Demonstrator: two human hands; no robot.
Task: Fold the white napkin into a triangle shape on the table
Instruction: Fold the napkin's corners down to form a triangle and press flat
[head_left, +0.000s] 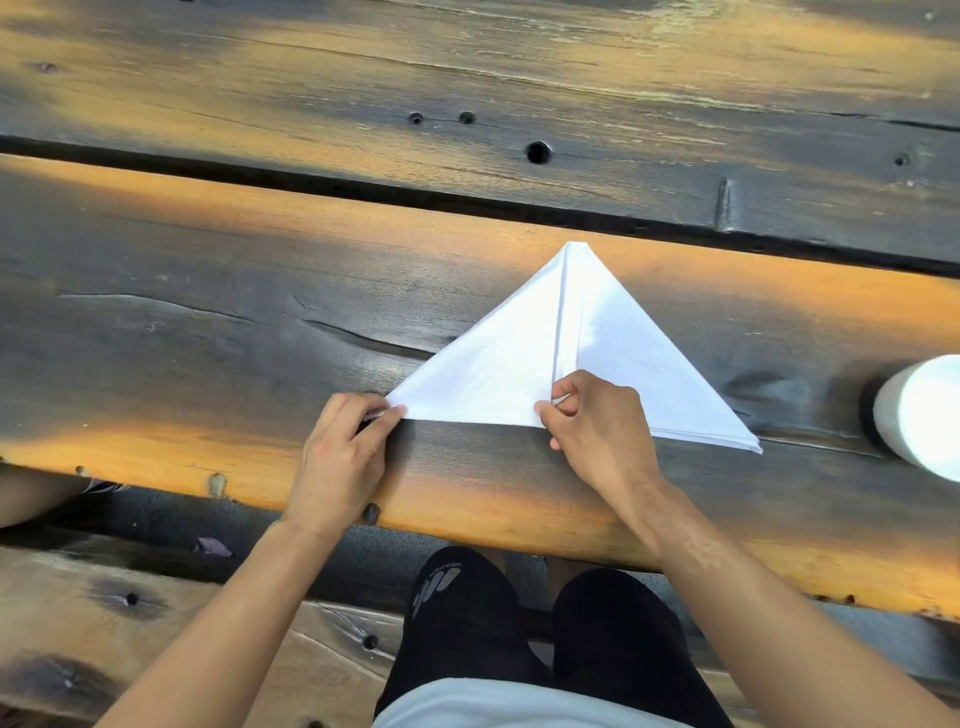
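The white napkin (613, 343) lies flat on the dark wooden table (208, 312) as a wide triangle, its tip pointing away from me and a seam running down its middle. My left hand (343, 452) pinches the napkin's left corner between thumb and fingers. My right hand (597, 426) pinches the lower edge at the foot of the middle seam, covering part of that edge. The right corner lies free, its stacked layers showing.
A white cylindrical object (919, 410) stands at the table's right edge of view, close to the napkin's right corner. A dark gap (363, 192) runs between the table planks beyond the napkin. My knees in black shorts (519, 623) and a bench are below the near edge.
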